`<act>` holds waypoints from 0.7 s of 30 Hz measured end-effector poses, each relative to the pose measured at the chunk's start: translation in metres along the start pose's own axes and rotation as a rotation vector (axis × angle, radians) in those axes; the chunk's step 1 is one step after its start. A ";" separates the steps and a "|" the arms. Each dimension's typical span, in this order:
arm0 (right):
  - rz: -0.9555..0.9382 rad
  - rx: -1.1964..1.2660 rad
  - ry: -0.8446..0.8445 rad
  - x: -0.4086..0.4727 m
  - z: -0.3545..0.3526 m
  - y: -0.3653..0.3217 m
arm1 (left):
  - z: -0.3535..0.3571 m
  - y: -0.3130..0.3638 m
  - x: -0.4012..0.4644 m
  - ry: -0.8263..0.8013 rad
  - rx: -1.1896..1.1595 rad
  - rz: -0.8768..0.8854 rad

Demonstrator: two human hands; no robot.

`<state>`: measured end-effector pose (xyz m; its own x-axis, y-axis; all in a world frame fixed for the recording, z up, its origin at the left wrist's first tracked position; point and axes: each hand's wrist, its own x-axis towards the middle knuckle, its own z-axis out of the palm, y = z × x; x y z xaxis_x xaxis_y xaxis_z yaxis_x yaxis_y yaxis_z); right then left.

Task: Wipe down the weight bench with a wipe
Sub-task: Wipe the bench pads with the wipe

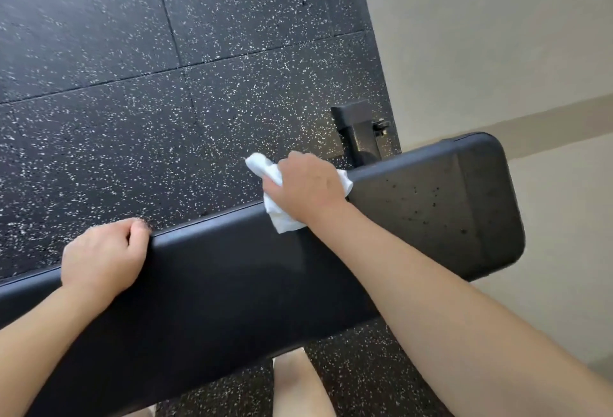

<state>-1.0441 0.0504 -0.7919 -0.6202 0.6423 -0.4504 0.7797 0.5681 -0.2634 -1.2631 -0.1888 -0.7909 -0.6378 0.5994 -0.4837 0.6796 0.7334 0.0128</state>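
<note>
The black padded weight bench [232, 277] runs slantwise across the view, from lower left to upper right. My right hand [306, 188] grips a crumpled white wipe [282, 217] and presses it on the bench's far edge, near the right end. My left hand [104, 254] rests on the far edge further left, with its fingers curled over the rim. Dark specks dot the pad's right end [431, 197].
A black speckled rubber tile floor [132, 85] lies beyond and under the bench. The bench's metal foot with a bolt [361, 131] stands behind the right end. A beige wall [497, 35] rises at the right. A bare leg [298, 386] shows below the bench.
</note>
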 end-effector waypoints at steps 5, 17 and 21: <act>0.059 -0.074 0.044 0.000 -0.001 0.005 | -0.001 -0.001 -0.001 -0.003 -0.044 -0.023; -0.067 -0.077 -0.112 -0.001 0.060 -0.205 | -0.015 -0.091 -0.020 -0.089 -0.107 0.103; -0.083 -0.067 -0.064 -0.007 0.080 -0.271 | -0.011 -0.161 -0.046 0.019 -0.171 0.148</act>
<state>-1.2440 -0.1497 -0.7857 -0.6740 0.5584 -0.4836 0.7168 0.6528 -0.2452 -1.3468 -0.3308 -0.7604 -0.5434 0.7093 -0.4491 0.6962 0.6797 0.2311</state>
